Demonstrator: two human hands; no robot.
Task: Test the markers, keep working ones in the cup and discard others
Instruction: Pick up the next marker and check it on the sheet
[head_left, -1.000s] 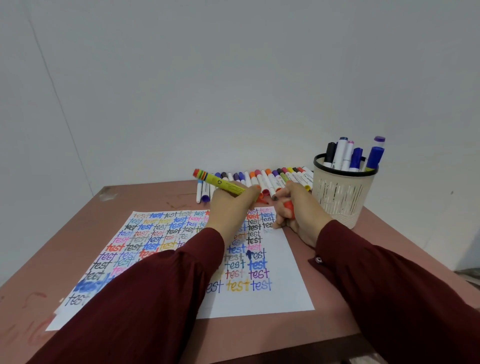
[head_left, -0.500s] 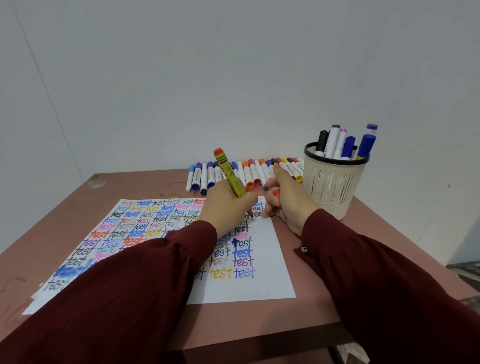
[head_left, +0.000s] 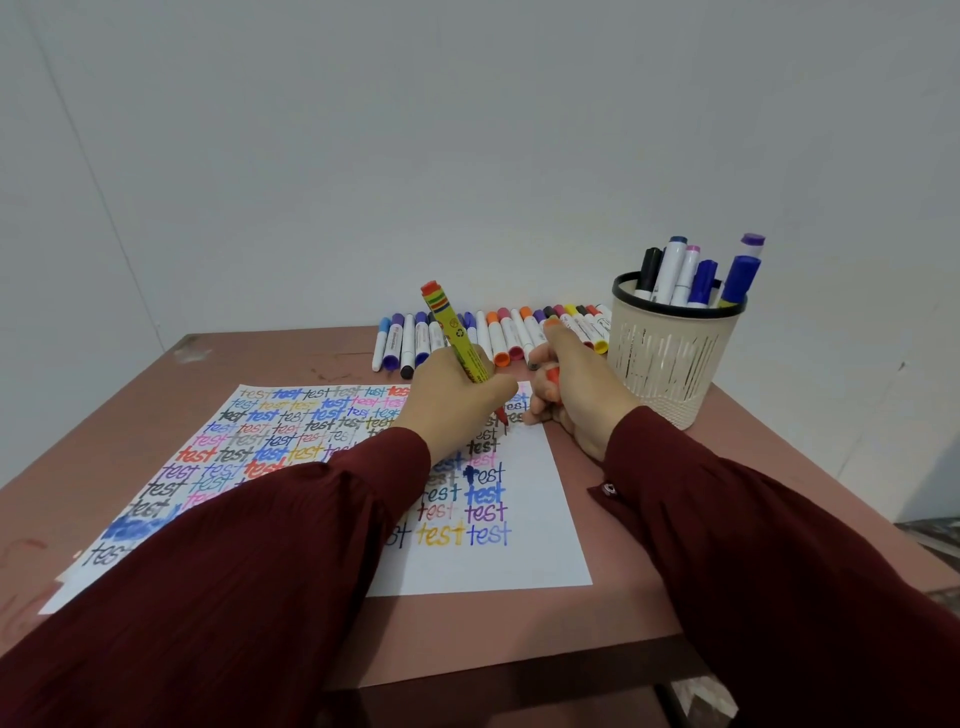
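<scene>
While a reddish-brown table (head_left: 623, 613) is filling the lower part of the view against a plain white wall, a white sheet of paper (head_left: 540, 519) is lying across its left and middle. The sheet is covered in rows of the handwritten word "test" in many colours.

A dark maroon sleeve (head_left: 234, 597) is reaching in from the lower left over the paper. The left hand (head_left: 447, 405) is gripping a slim yellow-green marker with an orange end (head_left: 457, 332), its fingers wrapped round the lower barrel. The marker is tilting with its orange end up and away from the person. Its red tip (head_left: 501, 415) is touching the paper near the sheet's far right corner.

Behind the hands, a row of capped markers with white barrels and coloured caps (head_left: 498, 338) is lying side by side along the table's far edge.

Just right of the pen tip, the right hand (head_left: 582, 400) is resting on the table at the paper's edge. Its fingers are curling round a small orange cap (head_left: 553, 375), which is mostly hidden.

Near it on the right, a cream slotted plastic cup with a black rim (head_left: 670, 364) is standing upright, holding several upright markers with black, white, pink, blue and purple tops (head_left: 675, 270).
</scene>
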